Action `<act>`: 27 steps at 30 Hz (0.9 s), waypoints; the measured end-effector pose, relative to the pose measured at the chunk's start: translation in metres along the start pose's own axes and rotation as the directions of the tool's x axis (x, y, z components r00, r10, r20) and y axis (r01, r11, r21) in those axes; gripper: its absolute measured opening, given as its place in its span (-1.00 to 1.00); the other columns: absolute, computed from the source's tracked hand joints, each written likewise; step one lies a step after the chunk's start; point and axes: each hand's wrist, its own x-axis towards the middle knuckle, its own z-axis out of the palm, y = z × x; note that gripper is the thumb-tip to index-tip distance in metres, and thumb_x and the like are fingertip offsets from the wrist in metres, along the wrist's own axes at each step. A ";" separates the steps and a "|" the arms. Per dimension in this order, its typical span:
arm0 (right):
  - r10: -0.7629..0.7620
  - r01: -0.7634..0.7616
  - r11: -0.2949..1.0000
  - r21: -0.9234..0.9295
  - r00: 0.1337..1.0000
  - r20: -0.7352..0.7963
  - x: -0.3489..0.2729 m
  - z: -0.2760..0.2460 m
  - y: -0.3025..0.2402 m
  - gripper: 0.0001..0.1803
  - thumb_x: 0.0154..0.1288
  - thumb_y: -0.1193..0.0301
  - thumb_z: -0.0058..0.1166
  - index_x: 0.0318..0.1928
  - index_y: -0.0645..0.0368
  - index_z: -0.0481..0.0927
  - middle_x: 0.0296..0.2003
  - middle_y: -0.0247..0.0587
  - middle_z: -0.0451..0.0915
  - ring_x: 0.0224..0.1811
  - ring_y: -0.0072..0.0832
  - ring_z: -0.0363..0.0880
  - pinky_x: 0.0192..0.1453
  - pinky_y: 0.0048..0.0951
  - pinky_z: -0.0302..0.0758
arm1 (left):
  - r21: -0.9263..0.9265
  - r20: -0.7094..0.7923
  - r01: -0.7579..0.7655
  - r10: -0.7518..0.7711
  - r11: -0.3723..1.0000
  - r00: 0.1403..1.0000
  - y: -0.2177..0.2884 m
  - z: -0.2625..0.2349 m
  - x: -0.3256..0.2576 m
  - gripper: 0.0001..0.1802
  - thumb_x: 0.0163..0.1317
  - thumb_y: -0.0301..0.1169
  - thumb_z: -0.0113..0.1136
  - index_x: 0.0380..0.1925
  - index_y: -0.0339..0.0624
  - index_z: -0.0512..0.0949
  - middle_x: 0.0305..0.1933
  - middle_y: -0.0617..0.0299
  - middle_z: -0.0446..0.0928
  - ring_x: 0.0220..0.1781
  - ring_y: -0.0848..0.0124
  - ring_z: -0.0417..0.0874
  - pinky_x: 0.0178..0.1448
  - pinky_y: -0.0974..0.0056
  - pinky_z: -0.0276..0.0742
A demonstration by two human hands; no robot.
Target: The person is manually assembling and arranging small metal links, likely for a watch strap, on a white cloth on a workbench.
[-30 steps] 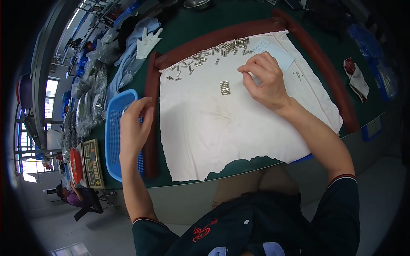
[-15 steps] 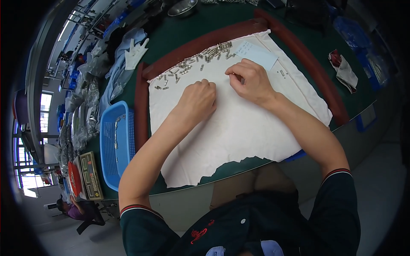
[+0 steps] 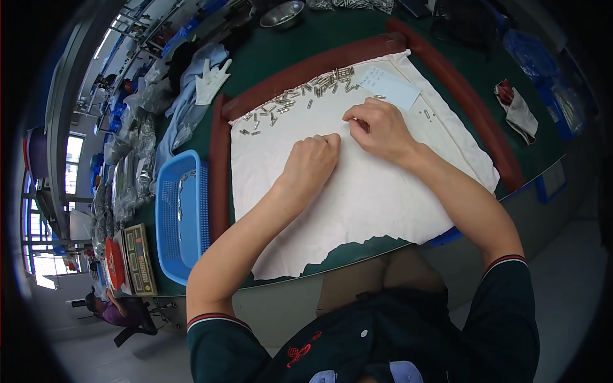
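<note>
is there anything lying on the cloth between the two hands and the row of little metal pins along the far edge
Nothing visible does. The left hand and right hand rest close together on the white cloth, and only bare cloth lies between them and the small silvery metal pins strewn along the far edge. A pale blue paper slip lies off to the right.

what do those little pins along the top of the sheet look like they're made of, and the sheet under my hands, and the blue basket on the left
The small pins look like metal: silvery, with bright glints. The white sheet seems to be woven cloth: matte, softly creased, ragged along its near edge. The blue basket is probably moulded plastic: even colour, fine mesh walls, smooth rim.
</note>
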 end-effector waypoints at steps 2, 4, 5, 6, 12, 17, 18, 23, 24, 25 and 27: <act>0.063 -0.063 0.998 0.006 0.997 0.039 -0.001 -0.002 -0.001 -0.89 0.06 0.55 0.11 -0.39 0.19 0.69 -0.59 -0.18 0.56 -0.50 -0.33 0.54 -0.39 -0.32 0.47 | 0.010 -0.019 -0.013 0.013 1.000 1.000 -0.001 0.002 -0.001 -0.82 0.05 -0.51 0.19 -0.34 -0.24 0.42 -0.48 0.22 0.57 -0.45 0.42 0.67 -0.38 0.38 0.58; 0.064 -0.065 0.998 0.002 0.997 0.053 -0.001 -0.001 -0.001 -0.88 0.07 0.54 0.11 -0.38 0.19 0.69 -0.59 -0.18 0.55 -0.50 -0.33 0.53 -0.39 -0.32 0.47 | -0.012 -0.017 -0.020 0.020 1.000 1.000 -0.003 0.007 0.000 -0.80 0.03 -0.57 0.17 -0.39 -0.21 0.34 -0.53 0.19 0.51 -0.47 0.35 0.65 -0.39 0.34 0.56; 0.072 -0.072 0.997 -0.003 0.995 0.065 -0.001 -0.002 -0.002 -0.88 0.08 0.54 0.11 -0.37 0.18 0.70 -0.59 -0.18 0.55 -0.51 -0.32 0.53 -0.39 -0.32 0.46 | -0.009 -0.019 -0.013 0.013 1.000 1.000 -0.004 0.006 -0.001 -0.80 0.03 -0.57 0.17 -0.39 -0.21 0.34 -0.53 0.19 0.51 -0.47 0.35 0.65 -0.39 0.34 0.56; 0.064 -0.064 0.998 -0.002 0.996 0.066 0.000 -0.002 -0.003 -0.88 0.08 0.54 0.11 -0.37 0.18 0.70 -0.59 -0.18 0.55 -0.51 -0.32 0.53 -0.39 -0.32 0.46 | -0.010 -0.022 -0.025 0.025 1.000 0.999 -0.005 0.005 -0.001 -0.80 0.03 -0.57 0.16 -0.39 -0.20 0.34 -0.53 0.19 0.51 -0.47 0.35 0.64 -0.39 0.34 0.56; 0.115 -0.113 0.993 -0.022 0.988 0.105 0.002 -0.005 -0.005 -0.86 0.06 0.52 0.10 -0.38 0.19 0.71 -0.57 -0.12 0.57 -0.45 -0.24 0.58 -0.33 -0.26 0.52 | -0.031 -0.015 -0.035 0.034 0.999 0.999 -0.009 0.009 0.003 -0.84 0.07 -0.54 0.15 -0.39 -0.21 0.35 -0.53 0.20 0.52 -0.48 0.34 0.64 -0.38 0.32 0.56; 0.104 -0.102 0.994 -0.027 0.990 0.091 -0.002 -0.002 -0.002 -0.88 0.08 0.53 0.14 -0.35 0.16 0.71 -0.57 -0.16 0.54 -0.50 -0.29 0.54 -0.38 -0.31 0.47 | -0.039 -0.031 -0.024 0.023 0.999 0.999 -0.008 0.009 0.004 -0.86 0.09 -0.53 0.14 -0.39 -0.21 0.36 -0.53 0.18 0.52 -0.48 0.34 0.64 -0.38 0.32 0.56; 0.102 -0.099 0.995 -0.032 0.991 0.089 -0.002 -0.002 -0.001 -0.88 0.08 0.53 0.14 -0.35 0.16 0.71 -0.57 -0.16 0.54 -0.50 -0.29 0.54 -0.38 -0.31 0.47 | -0.022 0.002 -0.025 0.025 0.999 1.000 -0.006 0.007 0.003 -0.86 0.10 -0.53 0.13 -0.38 -0.21 0.37 -0.52 0.17 0.53 -0.47 0.33 0.65 -0.38 0.30 0.57; 0.099 -0.098 0.995 -0.020 0.991 0.093 -0.002 -0.004 -0.004 -0.87 0.07 0.54 0.14 -0.35 0.16 0.71 -0.56 -0.15 0.55 -0.51 -0.28 0.54 -0.39 -0.30 0.47 | -0.109 -0.039 0.019 -0.023 0.994 0.999 -0.012 0.018 -0.001 -0.89 0.17 -0.49 0.11 -0.38 -0.22 0.37 -0.50 0.13 0.54 -0.46 0.28 0.66 -0.38 0.26 0.58; 0.100 -0.098 0.995 -0.023 0.991 0.093 -0.001 -0.004 -0.005 -0.87 0.07 0.54 0.14 -0.35 0.16 0.71 -0.56 -0.15 0.55 -0.51 -0.28 0.54 -0.39 -0.30 0.47 | -0.126 -0.034 0.039 -0.044 0.991 0.998 -0.012 0.019 -0.004 -0.90 0.21 -0.48 0.08 -0.38 -0.22 0.36 -0.51 0.13 0.55 -0.46 0.26 0.66 -0.39 0.24 0.58; 0.102 -0.101 0.995 -0.020 0.990 0.098 -0.001 -0.004 -0.005 -0.88 0.07 0.55 0.14 -0.36 0.18 0.71 -0.55 -0.16 0.55 -0.49 -0.28 0.54 -0.36 -0.30 0.48 | -0.142 -0.028 0.060 -0.065 0.988 0.998 -0.013 0.020 -0.008 -0.90 0.25 -0.47 0.05 -0.37 -0.22 0.35 -0.51 0.13 0.55 -0.45 0.24 0.66 -0.40 0.21 0.58; 0.104 -0.103 0.995 -0.014 0.989 0.107 0.000 -0.005 -0.004 -0.88 0.06 0.55 0.13 -0.37 0.19 0.70 -0.55 -0.17 0.56 -0.46 -0.28 0.54 -0.33 -0.29 0.48 | -0.244 0.013 0.125 -0.126 0.962 0.992 -0.018 0.016 -0.018 -0.92 0.29 -0.47 0.01 -0.34 -0.23 0.36 -0.50 0.09 0.55 -0.43 0.22 0.67 -0.38 0.18 0.56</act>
